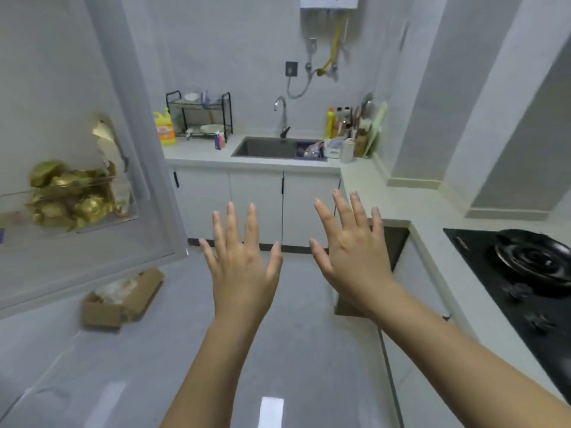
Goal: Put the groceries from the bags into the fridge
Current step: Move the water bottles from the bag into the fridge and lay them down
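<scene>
Left hand [244,267] and right hand [355,257] spread flat, fingers straight, holding nothing — open fridge door [92,149] left of the fingertips.

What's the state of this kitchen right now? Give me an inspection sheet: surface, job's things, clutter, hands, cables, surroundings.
Surface: grey floor, pale counter along back and right.
Job's things: fridge door open at left, its shelf holding gold-wrapped items; no grocery bags seen.
Clutter: open cardboard box on the floor below the door; yellow bottle and dish rack on the counter.
Grippers: left hand and right hand open, fingers spread, holding nothing.
Cables: yellow hose and grey hose below the wall heater.
Surroundings: sink with tap; black hob with pan at right.
</scene>
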Tool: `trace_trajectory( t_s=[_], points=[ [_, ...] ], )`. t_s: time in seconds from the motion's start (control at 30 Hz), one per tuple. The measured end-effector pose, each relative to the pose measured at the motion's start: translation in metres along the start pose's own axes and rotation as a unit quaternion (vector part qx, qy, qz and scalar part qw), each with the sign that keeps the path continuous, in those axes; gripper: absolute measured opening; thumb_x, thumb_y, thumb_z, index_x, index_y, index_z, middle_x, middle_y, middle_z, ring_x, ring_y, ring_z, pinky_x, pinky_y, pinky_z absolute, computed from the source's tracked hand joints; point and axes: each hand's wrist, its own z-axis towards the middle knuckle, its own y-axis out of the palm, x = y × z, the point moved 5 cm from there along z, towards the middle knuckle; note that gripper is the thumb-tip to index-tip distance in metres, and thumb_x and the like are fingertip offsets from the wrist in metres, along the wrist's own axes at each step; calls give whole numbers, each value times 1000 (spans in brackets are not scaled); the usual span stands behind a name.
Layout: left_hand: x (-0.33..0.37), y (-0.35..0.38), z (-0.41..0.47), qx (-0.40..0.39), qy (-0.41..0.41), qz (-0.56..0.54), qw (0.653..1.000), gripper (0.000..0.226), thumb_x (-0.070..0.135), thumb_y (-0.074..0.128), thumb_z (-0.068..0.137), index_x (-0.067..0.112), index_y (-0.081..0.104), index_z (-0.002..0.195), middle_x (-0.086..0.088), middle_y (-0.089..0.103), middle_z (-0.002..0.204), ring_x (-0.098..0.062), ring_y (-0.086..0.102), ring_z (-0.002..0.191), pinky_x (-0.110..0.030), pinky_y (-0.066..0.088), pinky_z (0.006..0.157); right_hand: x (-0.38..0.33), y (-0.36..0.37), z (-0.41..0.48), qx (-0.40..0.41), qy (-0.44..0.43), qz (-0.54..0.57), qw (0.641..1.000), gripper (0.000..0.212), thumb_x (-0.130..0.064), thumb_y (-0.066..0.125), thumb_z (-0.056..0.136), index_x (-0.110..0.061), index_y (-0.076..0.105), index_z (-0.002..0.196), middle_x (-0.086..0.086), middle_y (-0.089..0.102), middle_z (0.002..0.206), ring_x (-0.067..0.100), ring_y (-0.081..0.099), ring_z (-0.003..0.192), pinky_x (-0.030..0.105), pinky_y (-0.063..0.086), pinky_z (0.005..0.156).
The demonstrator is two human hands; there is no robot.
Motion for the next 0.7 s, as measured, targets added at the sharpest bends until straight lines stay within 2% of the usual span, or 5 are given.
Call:
trace_trajectory(
  t_s=[0.1,0.23,0.37,0.57,0.7],
  points=[
    [49,33,15,-42,68,-20,997,72,50,38,96,26,7,156,-5,-4,164,-24,-13,149,-54,-3,117,50,3,-9,-16,49,-35,998,68,-48,53,91,-21,33,150,15,31,157,37,26,145,60,23,112],
    [113,75,31,-69,155,-52,984,72,51,37,93,23,15,155,-8,5,163,-27,-5,150,-59,4,117,119,0,-22,-35,119,-65,990,66,-48,47,94,-22,29,152,13,24,160,36,18,148,60,17,115],
    [175,128,39,-104,211,-93,967,70,48,43,94,23,16,154,-10,6,163,-29,-3,150,-61,7,117,185,-2,-38,-41,187,-112,975,64,-46,50,94,-20,33,151,14,28,158,37,23,146,61,23,114],
    [276,203,36,-166,320,-143,922,70,50,40,95,24,16,155,-10,6,163,-29,-3,150,-59,8,117,281,-8,-62,-74,283,-178,940,65,-46,45,95,-19,30,152,14,26,159,36,21,147,60,24,114],
    [331,240,25,-210,397,-151,881,71,54,28,93,23,12,155,-9,3,163,-29,-6,150,-59,8,118,334,-14,-86,-97,355,-206,907,66,-50,34,100,-25,11,156,8,7,164,30,3,151,55,9,119]
  ],
)
